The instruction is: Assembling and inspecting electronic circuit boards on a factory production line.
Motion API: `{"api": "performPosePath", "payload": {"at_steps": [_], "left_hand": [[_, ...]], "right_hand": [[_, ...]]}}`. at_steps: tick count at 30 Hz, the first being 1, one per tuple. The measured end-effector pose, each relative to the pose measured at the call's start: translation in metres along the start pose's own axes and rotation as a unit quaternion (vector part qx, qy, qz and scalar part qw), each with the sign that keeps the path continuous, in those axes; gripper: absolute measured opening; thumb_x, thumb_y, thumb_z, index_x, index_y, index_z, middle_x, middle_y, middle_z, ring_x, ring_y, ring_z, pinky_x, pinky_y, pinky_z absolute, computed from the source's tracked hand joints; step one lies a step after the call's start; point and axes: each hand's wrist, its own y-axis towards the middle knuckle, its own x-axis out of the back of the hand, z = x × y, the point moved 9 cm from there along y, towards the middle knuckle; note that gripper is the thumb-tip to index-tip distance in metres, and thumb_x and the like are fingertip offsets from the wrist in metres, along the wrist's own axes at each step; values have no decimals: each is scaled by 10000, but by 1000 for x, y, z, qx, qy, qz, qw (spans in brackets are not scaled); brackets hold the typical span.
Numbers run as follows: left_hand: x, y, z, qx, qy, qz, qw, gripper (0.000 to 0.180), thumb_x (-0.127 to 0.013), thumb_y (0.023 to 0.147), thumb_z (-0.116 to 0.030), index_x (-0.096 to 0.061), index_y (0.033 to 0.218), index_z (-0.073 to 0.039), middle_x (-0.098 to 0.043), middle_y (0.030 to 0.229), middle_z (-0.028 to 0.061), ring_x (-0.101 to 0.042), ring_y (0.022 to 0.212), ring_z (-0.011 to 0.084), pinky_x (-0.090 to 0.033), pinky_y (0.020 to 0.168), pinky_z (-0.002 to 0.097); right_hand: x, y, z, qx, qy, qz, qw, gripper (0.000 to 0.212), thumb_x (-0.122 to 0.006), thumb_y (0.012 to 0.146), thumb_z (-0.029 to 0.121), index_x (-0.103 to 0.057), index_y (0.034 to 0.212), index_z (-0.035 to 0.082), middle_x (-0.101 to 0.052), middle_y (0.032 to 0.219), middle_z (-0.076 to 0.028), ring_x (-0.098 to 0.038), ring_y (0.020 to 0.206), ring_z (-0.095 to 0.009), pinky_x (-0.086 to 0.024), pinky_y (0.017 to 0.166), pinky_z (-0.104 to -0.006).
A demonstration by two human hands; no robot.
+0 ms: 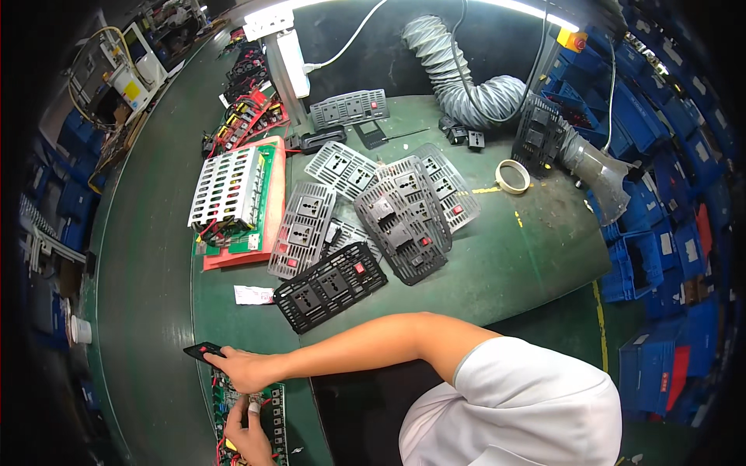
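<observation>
My right arm reaches across to the left, and my right hand [250, 373] grips a small black panel with a red switch [203, 351]. Below that hand lies a green circuit board [277, 419], crowded with components and red wires. My left hand [250, 441] is over this board, its fingers drawn together among the parts; what they pinch is too small to make out. Something whitish covers one of its fingertips. Part of the board is hidden beneath both hands.
Several slotted socket panels [330, 287] lie spread on the green bench [513, 264]. A white-cased circuit assembly [229, 186] rests on a red-orange board. A tape roll [512, 177] and a grey flexible duct [458, 78] are farther back. Blue bins [653, 365] line the right.
</observation>
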Motion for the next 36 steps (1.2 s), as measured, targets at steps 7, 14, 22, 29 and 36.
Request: {"api": "performPosePath", "payload": {"at_steps": [7,14,22,29,36], "left_hand": [[-10,9,-26,-21,104,-6,994,208,-586,870,-30,-644,1046,65,-669,927,152,-619,806,237,-483,754,333],[-4,7,-31,-50,136,-5,989,185,-625,848,-82,-664,985,36,-637,867,185,-617,810,314,-474,750,371],[4,0,-31,-37,128,-32,991,200,-659,827,-114,-693,991,-5,-633,877,156,-606,856,332,-471,783,395],[-2,4,-36,-66,119,-58,989,165,-645,823,-110,-687,948,-11,-615,852,131,-587,837,317,-467,768,406],[-11,3,-42,-122,95,-88,984,143,-644,809,-50,-669,943,-8,-609,836,121,-573,806,312,-460,744,403]], "right_hand": [[3,-4,0,12,3,-7,1000,860,-641,767,37,-202,1506,42,-424,1256,-282,-474,1189,-447,-427,985,-432],[0,9,-1,95,-47,-61,993,792,-708,700,100,-355,1391,-60,-528,1216,-299,-510,1083,-464,-429,971,-472],[11,2,0,87,-47,-43,994,626,-503,874,38,-298,1465,11,-462,1331,-276,-441,1258,-406,-342,1083,-422],[12,1,-4,35,4,5,999,670,-506,880,9,-259,1502,33,-369,1475,-228,-348,1384,-310,-265,1136,-362],[8,1,-6,-1,68,16,998,658,-499,883,2,-268,1499,27,-367,1479,-219,-340,1388,-293,-257,1137,-352]]}}
